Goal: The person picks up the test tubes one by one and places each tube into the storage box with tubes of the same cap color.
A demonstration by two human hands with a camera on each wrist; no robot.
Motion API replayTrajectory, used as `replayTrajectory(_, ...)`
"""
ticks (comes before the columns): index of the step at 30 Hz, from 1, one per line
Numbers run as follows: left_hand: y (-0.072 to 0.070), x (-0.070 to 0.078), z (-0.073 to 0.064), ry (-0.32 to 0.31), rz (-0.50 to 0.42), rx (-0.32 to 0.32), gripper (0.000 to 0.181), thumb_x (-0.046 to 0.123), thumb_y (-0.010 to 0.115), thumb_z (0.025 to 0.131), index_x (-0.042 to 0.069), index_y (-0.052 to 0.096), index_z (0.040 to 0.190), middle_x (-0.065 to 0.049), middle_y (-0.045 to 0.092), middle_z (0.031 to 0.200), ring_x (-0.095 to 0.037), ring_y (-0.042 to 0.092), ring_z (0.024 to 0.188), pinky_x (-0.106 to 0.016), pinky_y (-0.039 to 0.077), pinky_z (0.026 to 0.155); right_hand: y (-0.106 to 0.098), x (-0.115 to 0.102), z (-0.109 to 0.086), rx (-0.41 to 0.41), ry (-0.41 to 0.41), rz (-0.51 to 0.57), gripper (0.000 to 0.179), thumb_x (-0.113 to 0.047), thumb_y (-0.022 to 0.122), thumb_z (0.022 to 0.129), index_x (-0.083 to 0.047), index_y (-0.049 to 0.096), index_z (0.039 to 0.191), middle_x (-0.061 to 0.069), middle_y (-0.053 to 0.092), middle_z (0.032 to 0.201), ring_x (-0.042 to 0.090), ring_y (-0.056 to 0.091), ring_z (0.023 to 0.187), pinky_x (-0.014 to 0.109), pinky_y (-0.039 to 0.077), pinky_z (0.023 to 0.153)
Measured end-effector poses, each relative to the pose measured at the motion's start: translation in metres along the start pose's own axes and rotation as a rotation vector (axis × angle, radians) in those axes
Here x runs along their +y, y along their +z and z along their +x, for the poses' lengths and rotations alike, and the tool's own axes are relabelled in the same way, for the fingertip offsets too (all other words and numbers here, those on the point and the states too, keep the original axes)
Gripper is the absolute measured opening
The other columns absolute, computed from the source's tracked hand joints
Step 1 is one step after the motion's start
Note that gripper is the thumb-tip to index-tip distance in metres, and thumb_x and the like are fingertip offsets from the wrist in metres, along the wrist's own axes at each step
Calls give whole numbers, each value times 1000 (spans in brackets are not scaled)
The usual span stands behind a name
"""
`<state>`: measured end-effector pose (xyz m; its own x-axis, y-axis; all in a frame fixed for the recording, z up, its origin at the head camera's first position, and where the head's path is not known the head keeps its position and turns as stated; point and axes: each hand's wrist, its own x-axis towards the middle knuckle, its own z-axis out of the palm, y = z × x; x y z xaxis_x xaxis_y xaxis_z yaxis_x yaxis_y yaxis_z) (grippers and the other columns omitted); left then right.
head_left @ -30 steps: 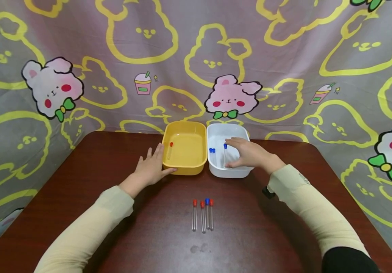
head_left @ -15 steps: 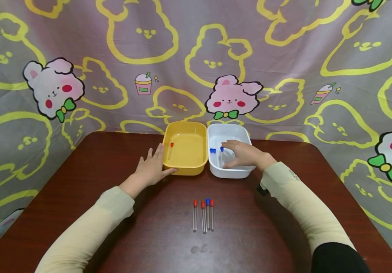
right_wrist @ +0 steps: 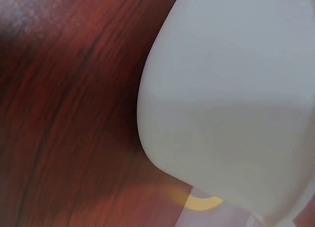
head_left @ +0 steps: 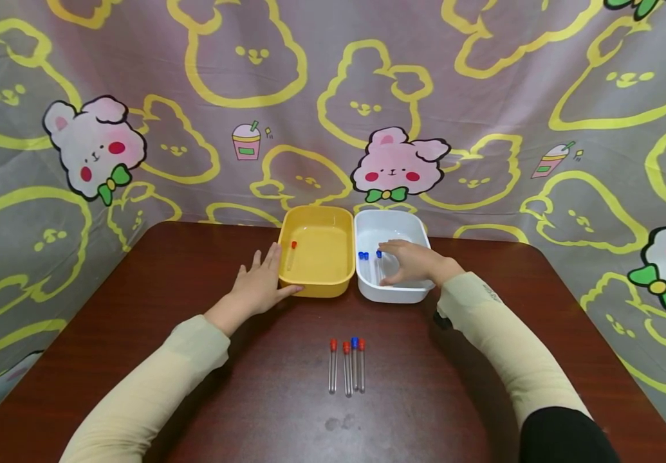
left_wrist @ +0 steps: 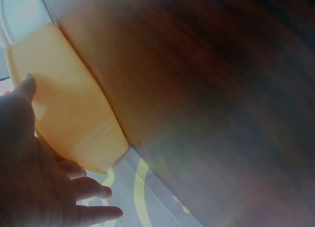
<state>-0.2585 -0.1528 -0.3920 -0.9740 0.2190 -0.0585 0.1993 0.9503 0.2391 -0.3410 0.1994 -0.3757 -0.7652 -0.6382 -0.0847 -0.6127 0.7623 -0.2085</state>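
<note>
Blue-capped tube (head_left: 379,266) in white tray (head_left: 393,294) lies just L of R hand (head_left: 416,262), the nearer, axis approx. front-to-back; thumb apart from fingers, grip can't tell; L hand (head_left: 256,283) spread against yellow tray (head_left: 323,290), holds nothing.

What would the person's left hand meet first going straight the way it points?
Probably the yellow tub; the left hand is at its near-left corner, though contact is hard to judge.

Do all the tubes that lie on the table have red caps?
No, three of the tubes on the table have red caps, but one has a blue cap.
</note>
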Motion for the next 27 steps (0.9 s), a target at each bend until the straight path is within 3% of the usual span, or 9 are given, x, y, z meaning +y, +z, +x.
replayTrajectory(14, -1, 1, -2, 3, 1, -1, 110, 64, 59, 96, 0, 2, 164, -19, 5, 170, -48, 11, 152, -69, 20, 115, 2, 4, 14, -74, 45, -25, 91, -44, 83, 86, 8, 45, 150, 26, 43, 155, 42, 36, 146, 50, 25, 120)
replayTrajectory(27, -2, 1, -1, -3, 11, -9, 111, 66, 57, 96, 0, -1, 163, -18, 3, 170, -47, 12, 152, -68, 20, 116, 2, 0, 19, -120, 69, 44, 87, -40, 82, 88, 6, 44, 152, 24, 40, 157, 41, 33, 147, 50, 24, 121)
